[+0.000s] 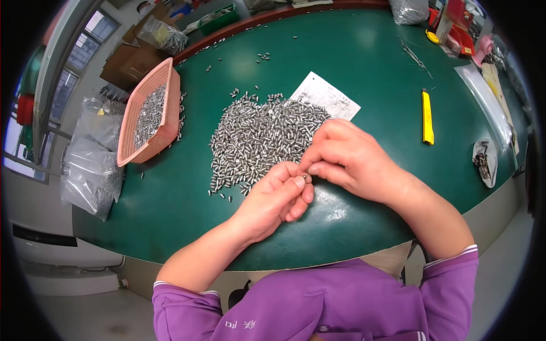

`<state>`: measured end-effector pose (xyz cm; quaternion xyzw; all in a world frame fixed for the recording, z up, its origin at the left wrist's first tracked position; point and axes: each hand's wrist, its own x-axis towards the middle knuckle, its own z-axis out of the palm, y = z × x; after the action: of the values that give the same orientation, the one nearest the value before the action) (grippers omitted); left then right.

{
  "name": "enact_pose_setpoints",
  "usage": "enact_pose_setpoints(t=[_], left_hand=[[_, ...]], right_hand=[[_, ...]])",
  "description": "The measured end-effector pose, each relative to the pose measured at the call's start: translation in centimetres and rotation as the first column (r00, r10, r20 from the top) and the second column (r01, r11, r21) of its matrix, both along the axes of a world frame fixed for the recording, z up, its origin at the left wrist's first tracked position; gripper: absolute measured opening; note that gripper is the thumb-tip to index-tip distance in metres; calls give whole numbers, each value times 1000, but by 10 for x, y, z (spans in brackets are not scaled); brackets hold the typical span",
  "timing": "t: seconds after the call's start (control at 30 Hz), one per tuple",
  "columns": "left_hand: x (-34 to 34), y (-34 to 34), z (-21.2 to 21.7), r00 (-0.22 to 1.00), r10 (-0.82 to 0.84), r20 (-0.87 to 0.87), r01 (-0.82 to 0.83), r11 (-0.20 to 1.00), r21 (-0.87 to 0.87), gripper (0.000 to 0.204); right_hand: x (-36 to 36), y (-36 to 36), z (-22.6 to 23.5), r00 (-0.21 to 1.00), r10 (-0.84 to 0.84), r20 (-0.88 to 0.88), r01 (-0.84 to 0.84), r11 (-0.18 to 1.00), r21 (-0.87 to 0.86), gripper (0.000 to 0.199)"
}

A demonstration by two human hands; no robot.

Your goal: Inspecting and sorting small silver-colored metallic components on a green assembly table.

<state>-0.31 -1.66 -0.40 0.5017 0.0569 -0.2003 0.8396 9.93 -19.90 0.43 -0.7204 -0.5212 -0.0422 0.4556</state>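
Observation:
A broad heap of small silvery metal cylinders (pixel 256 136) lies on the green tabletop (pixel 364 227). At its near right edge my two hands meet. My left hand (pixel 280 196) is closed, thumb and forefinger pinching a small metal part (pixel 305 177) whose end shows between the fingertips. My right hand (pixel 344 159) is closed in a pinch right beside it, fingertips touching the left ones. Whatever sits between the right fingertips is hidden. Behind the heap, a sheet of white paper (pixel 327 94) with writing is partly covered by the cylinders.
On the left stands a tilted pink plastic basket (pixel 170 111) with more cylinders, beside clear bags (pixel 94 170) of metal parts. To the right lie a yellow utility knife (pixel 427 116) and a small white dish (pixel 485 163) of dark pieces. Thin wires (pixel 415 57) rest farther back.

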Motion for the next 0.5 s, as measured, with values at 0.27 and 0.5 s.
enact_pose_setpoints(t=[0.27, 0.5], left_hand=[[0, 4, -1, 999, -19, 25, 22, 995, -94, 23], [0, 7, -3, 999, -45, 19, 46, 994, -102, 27]], right_hand=[[10, -8, -3, 954, -267, 135, 283, 952, -116, 10], [7, -7, -9, 957, -242, 158, 272, 939, -209, 9]])
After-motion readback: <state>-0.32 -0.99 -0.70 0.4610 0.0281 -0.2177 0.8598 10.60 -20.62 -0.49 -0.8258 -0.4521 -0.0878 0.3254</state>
